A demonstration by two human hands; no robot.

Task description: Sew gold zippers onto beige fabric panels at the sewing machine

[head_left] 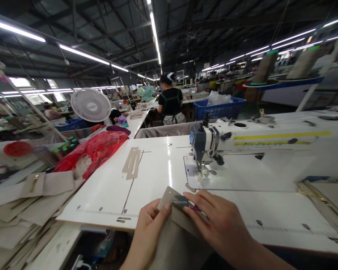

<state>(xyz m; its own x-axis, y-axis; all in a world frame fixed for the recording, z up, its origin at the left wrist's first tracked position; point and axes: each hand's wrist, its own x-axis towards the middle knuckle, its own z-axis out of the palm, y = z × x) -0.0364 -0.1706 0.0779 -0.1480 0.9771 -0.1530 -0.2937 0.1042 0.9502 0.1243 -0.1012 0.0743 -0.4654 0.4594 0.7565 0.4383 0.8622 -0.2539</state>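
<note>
Fabric (177, 243) pinched by both hands (148, 234) (218, 221) (table edge (101, 223) close).

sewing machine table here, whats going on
A person at an industrial sewing machine holds a beige fabric panel in both hands, the left hand and right hand gripping its top edge over the white table. Beige cut strips lie on the table. A red plastic bag lies to the left, and a co-worker stands further back.
</note>
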